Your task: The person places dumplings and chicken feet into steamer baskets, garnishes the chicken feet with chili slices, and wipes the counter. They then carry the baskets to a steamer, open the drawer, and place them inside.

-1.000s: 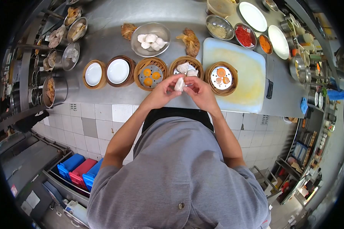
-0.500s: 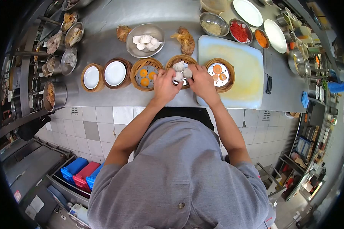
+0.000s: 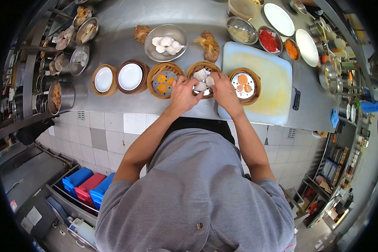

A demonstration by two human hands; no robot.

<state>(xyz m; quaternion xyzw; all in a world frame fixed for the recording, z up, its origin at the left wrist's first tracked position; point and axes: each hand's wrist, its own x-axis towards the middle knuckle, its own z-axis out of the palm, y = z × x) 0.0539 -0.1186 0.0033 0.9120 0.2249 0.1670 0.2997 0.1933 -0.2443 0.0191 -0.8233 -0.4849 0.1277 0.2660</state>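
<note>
Three whitish dumplings [image 3: 200, 75] sit close together on a perforated liner inside a bamboo steamer basket [image 3: 203, 65] at the table's front edge. From the left, my left hand [image 3: 183, 94] reaches in, its fingers curled and pinching at the lower-left dumpling. My right hand [image 3: 226, 91] closes its thumb and fingertips on the right-hand dumpling. A second steamer basket [image 3: 165, 67], holding orange-topped dumplings [image 3: 162, 88], stands beside my left hand. To the right of my right hand, another basket [image 3: 258, 86] contains orange-topped pieces [image 3: 242, 79] on a white perforated liner.
Behind the baskets, a metal bowl [image 3: 178, 31] holds several white dumplings. Two baskets with white dishes [image 3: 103, 80] stand left. A cutting board [image 3: 277, 105] lies under the right basket, with a knife [image 3: 297, 101] beside it. Bowls of red [image 3: 269, 40] and orange ingredients [image 3: 292, 49] stand back right.
The view has shifted slightly, so the table items sit a little further right. Both hands stay at the same basket, with only small finger movements around the dumplings.
</note>
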